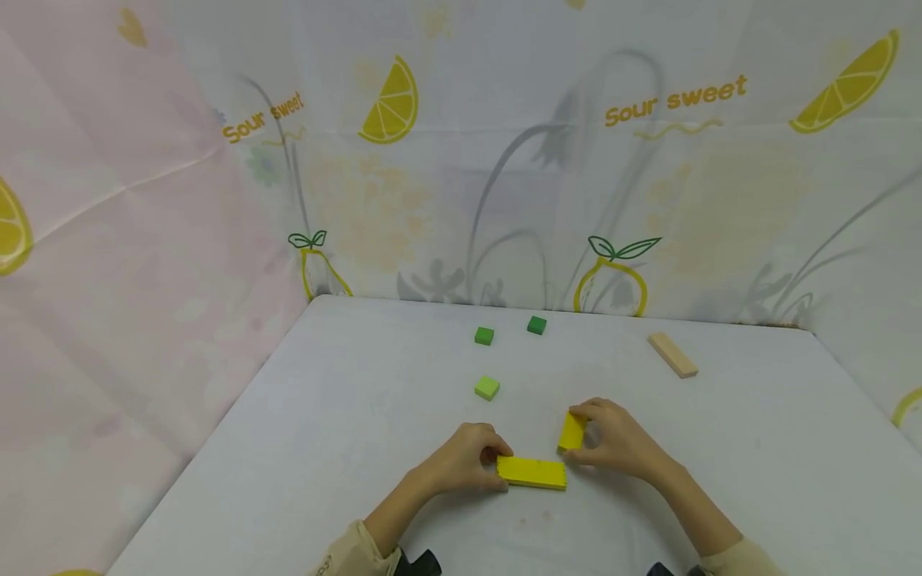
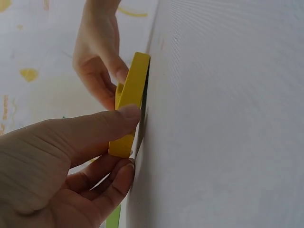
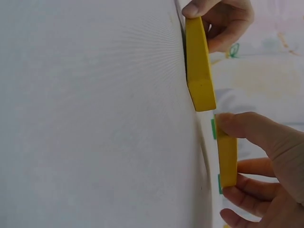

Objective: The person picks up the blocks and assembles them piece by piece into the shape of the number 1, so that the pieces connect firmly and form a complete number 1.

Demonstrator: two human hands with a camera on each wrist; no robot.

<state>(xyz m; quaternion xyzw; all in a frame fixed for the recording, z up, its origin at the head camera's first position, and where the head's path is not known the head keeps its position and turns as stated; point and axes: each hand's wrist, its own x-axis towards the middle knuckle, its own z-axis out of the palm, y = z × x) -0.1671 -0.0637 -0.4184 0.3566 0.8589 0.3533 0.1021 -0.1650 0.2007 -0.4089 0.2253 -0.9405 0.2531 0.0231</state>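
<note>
In the head view my left hand (image 1: 468, 460) pinches the left end of a long yellow block (image 1: 533, 472), which lies crosswise near the front of the table. My right hand (image 1: 612, 438) grips a second yellow block (image 1: 572, 432) by its two ends, thumb at the near end and fingers at the far one. This block stands just beyond the long block's right end, turned roughly at a right angle to it. The right wrist view shows a narrow gap between the long block (image 3: 199, 66) and the right hand's block (image 3: 227, 156).
A light green block (image 1: 487, 388) lies beyond the hands, with two darker green blocks, one (image 1: 484, 336) left and one (image 1: 536, 325) right, farther back. A plain wooden block (image 1: 673, 355) rests at the back right. Printed cloth hangs behind the white table (image 1: 324, 400).
</note>
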